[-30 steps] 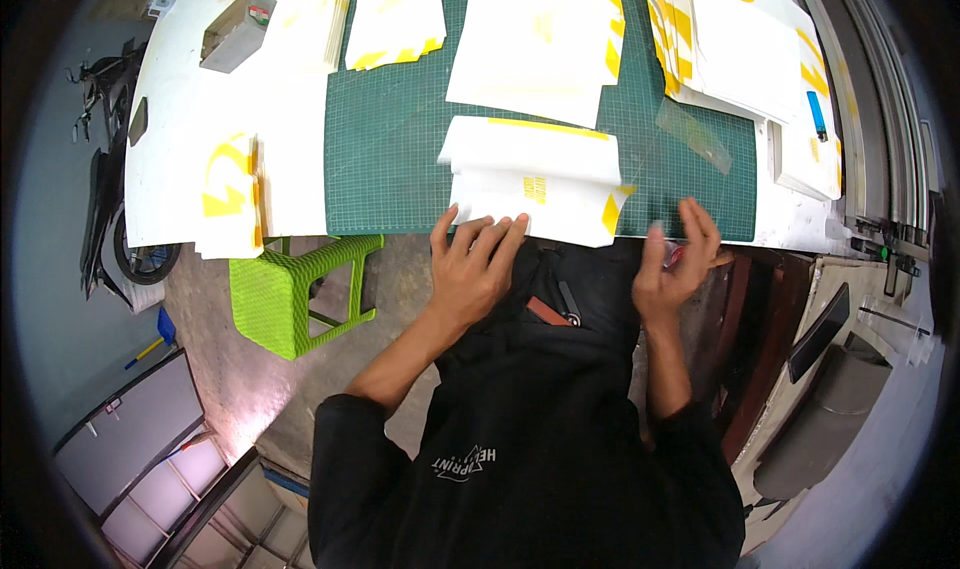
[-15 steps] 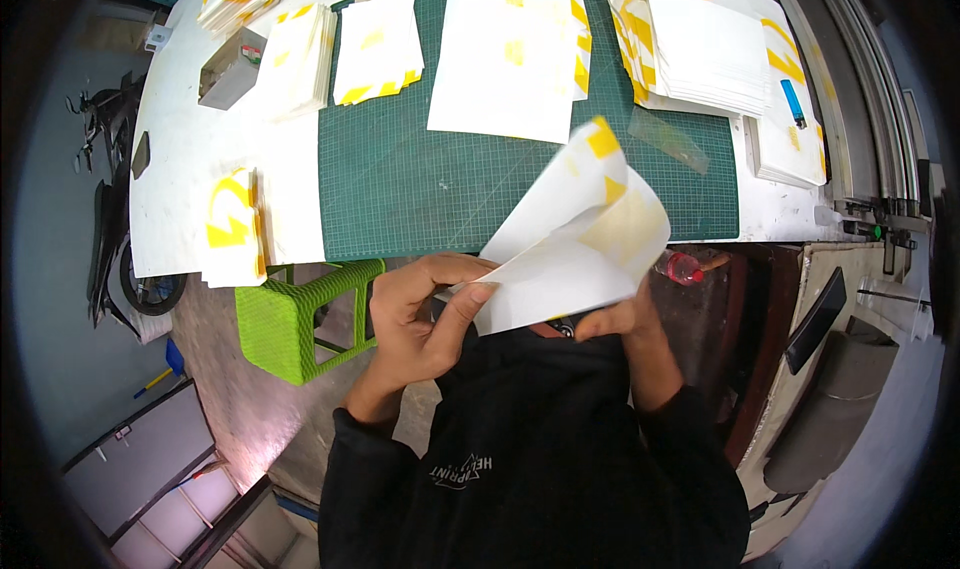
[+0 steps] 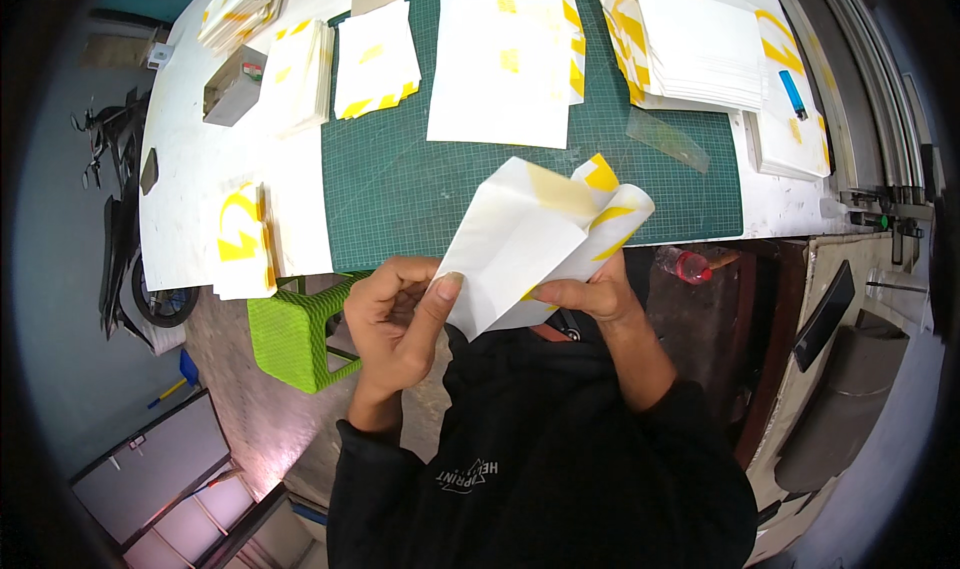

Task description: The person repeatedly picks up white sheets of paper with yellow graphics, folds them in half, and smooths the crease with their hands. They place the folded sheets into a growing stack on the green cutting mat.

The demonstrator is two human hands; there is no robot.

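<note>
A white paper sheet with yellow print (image 3: 520,244), partly folded, is held up between my hands in front of the table's near edge. Its right side curls over in a loose roll, and its flaps stand apart at the top. My left hand (image 3: 395,319) pinches the lower left edge, thumb on top and fingers curled behind. Around the lower right part my right hand (image 3: 600,297) is closed, with its thumb on the near face and most fingers hidden behind the paper. Beyond them, flat white sheets (image 3: 500,79) with yellow patches lie on the green cutting mat (image 3: 385,194).
Paper stacks stand at the left (image 3: 240,234) and far right (image 3: 700,54), where a blue lighter (image 3: 792,96) lies on top. A clear strip (image 3: 668,141) rests on the mat. A grey box (image 3: 235,89) is at the far left; a green stool (image 3: 290,339) stands below the table.
The paper has turned and opened, now showing a folded inner flap. My right hand has come up and inward, its thumb now on the paper's near face. My left hand has shifted slightly left.
</note>
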